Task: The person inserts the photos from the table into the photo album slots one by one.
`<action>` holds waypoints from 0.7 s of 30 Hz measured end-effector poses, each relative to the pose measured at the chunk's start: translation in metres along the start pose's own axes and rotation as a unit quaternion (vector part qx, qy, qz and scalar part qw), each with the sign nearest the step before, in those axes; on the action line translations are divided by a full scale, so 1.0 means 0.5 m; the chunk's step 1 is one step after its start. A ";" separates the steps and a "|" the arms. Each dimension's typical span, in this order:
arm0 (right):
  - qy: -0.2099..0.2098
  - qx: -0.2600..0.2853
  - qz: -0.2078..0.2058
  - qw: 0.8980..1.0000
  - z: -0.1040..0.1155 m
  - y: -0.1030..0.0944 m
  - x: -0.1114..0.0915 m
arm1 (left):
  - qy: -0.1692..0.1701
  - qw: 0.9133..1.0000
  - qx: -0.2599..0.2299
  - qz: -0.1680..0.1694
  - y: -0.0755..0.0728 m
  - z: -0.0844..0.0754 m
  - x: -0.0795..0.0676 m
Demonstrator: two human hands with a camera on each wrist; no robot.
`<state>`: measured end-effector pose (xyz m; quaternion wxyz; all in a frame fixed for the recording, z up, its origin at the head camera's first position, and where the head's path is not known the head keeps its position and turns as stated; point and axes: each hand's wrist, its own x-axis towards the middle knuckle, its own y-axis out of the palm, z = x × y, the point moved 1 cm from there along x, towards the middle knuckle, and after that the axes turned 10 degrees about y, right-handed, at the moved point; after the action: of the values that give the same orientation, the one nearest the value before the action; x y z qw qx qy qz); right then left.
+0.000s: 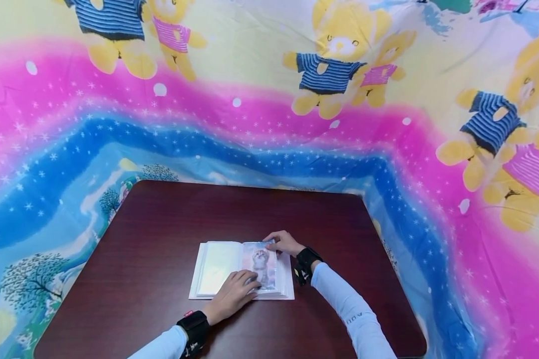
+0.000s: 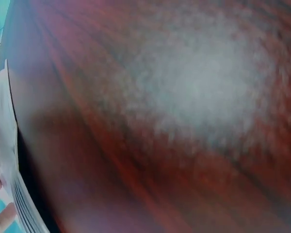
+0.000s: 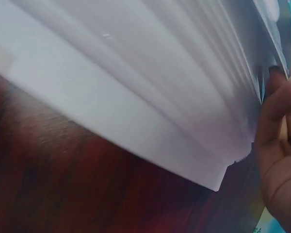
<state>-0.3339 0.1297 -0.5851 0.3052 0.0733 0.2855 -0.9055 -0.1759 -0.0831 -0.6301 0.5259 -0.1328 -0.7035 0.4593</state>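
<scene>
An open photo album (image 1: 220,264) lies on the table, with a blank white page at its left and a picture of a kitten (image 1: 260,257) on the glossy page at its right. My left hand (image 1: 235,294) rests over the album's lower middle, fingers on the bottom of the kitten page. At the upper right corner, my right hand (image 1: 287,243) pinches the edge of that page. The right wrist view has the thumb and fingers (image 3: 281,111) at the lifted, shiny sheet, above a fan of album pages (image 3: 136,58). Only fingertips (image 2: 2,218) show in the left wrist view.
The album lies near the front of a dark reddish-brown table (image 1: 184,214) with rounded corners. Behind and beside it hangs a printed cloth (image 1: 251,124) with teddy bears and snowflakes. Black bands (image 1: 193,329) wrap both wrists.
</scene>
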 end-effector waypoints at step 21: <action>-0.029 -0.103 -0.074 0.991 -0.085 0.020 -0.042 | -0.422 0.906 0.025 -0.006 -0.105 0.075 -0.099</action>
<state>-0.3128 0.1580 -0.6184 0.2517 -0.0059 0.3733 -0.8929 -0.1724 -0.1638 -0.6205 0.1857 0.0908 -0.8488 0.4867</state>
